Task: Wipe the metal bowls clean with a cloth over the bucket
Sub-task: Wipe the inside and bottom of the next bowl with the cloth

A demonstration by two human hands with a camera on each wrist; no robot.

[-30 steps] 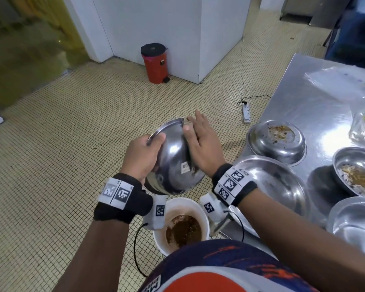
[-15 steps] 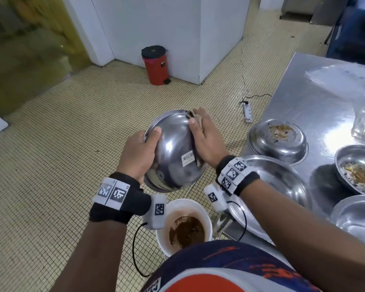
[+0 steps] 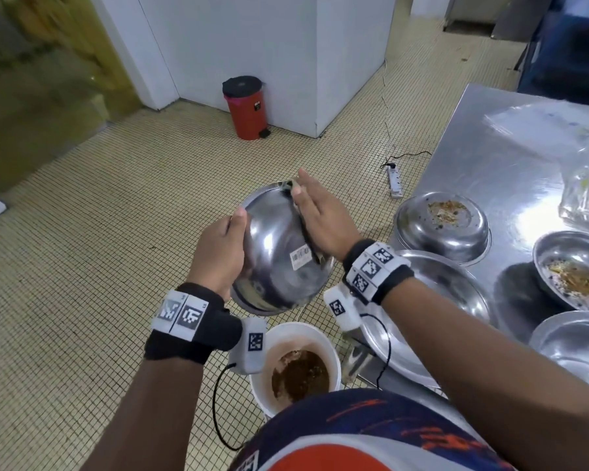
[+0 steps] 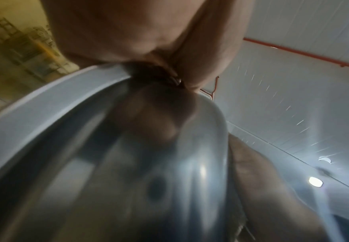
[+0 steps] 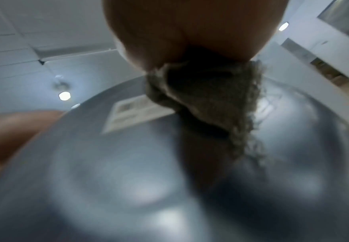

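Observation:
A metal bowl (image 3: 279, 263) with a barcode sticker on its underside is held tilted in the air, its underside towards me, above a white bucket (image 3: 330, 348) of brown slop. My left hand (image 3: 223, 249) grips its left rim, thumb on the outside. My right hand (image 3: 315, 215) lies flat with straight fingers on the bowl's right side, pressing a grey cloth (image 3: 291, 186) against it. The right wrist view shows the frayed cloth (image 5: 211, 101) under the palm on the bowl (image 5: 128, 172). The left wrist view shows the rim (image 4: 45, 104), blurred.
A steel table (image 3: 490, 158) stands to the right with an upturned dirty bowl (image 3: 442, 226), a large bowl (image 3: 449, 294), a bowl with food scraps (image 3: 575, 266) and another bowl (image 3: 575, 348). On the tiled floor are a red pedal bin (image 3: 245, 107) and a power strip (image 3: 395, 180).
The bowl has risen a little and turned in my hands. My right hand with the cloth has slid up along the bowl's right side towards the top rim.

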